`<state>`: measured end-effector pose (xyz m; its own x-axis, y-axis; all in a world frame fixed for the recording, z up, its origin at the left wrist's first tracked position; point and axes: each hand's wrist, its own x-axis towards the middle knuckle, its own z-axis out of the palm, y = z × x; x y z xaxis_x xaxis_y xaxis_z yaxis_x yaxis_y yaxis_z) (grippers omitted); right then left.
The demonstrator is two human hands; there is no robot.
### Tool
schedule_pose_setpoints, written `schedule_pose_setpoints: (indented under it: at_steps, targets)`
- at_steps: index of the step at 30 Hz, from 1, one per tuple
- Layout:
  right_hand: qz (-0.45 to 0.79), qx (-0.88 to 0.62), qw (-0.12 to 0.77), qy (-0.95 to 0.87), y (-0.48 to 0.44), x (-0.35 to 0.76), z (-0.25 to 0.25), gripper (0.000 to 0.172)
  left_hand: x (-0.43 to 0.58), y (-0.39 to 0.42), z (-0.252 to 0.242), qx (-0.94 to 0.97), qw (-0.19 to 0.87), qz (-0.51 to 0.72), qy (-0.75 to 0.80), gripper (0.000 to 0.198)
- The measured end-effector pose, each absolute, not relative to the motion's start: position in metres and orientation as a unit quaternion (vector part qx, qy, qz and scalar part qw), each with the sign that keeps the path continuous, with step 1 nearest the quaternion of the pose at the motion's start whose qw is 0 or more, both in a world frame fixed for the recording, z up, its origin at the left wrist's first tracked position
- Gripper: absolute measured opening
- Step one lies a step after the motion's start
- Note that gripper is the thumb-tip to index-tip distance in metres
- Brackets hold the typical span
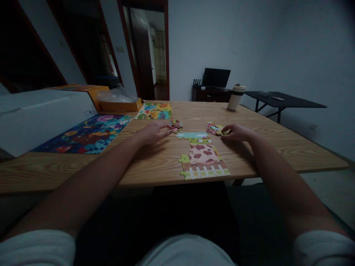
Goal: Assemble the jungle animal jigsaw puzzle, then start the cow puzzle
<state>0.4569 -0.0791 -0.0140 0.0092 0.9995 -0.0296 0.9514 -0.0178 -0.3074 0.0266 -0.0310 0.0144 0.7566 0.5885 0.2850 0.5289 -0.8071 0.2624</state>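
Note:
A partly joined jigsaw puzzle [204, 154] lies on the table in front of me, showing a brown-spotted pink body, green grass and a white fence. My left hand [155, 132] reaches to a small heap of loose puzzle pieces [176, 126] beyond its upper left corner. The fingers there are stretched out and apart, the tips at the heap's edge. On the other side, my right hand [235, 132] is at a second heap of loose pieces [213, 128]. Its thumb and fingers close around a yellow-green puzzle piece [225, 133] at the heap's right end.
The wooden table [155, 166] carries a dark blue finished puzzle [91, 135] and a yellow animal puzzle [154, 111] on the left. Behind them are a white box [47, 118] and an orange tray [120, 106] with clear plastic. A cream tumbler [235, 98] stands at the far right.

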Motion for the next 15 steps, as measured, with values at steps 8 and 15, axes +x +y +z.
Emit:
schedule_pose_setpoints:
  at_steps: [8,15]
  targets:
    - [-0.009,-0.663,0.117,-0.739,-0.085,0.431,0.006,0.033,0.026,-0.030,0.016,0.926,0.077,0.197,0.313,0.040]
    - [-0.071,-0.518,0.067,-0.850,-0.103,0.303,0.014,0.039,0.037,-0.043,0.011,0.927,0.081,0.170,0.325,0.041]
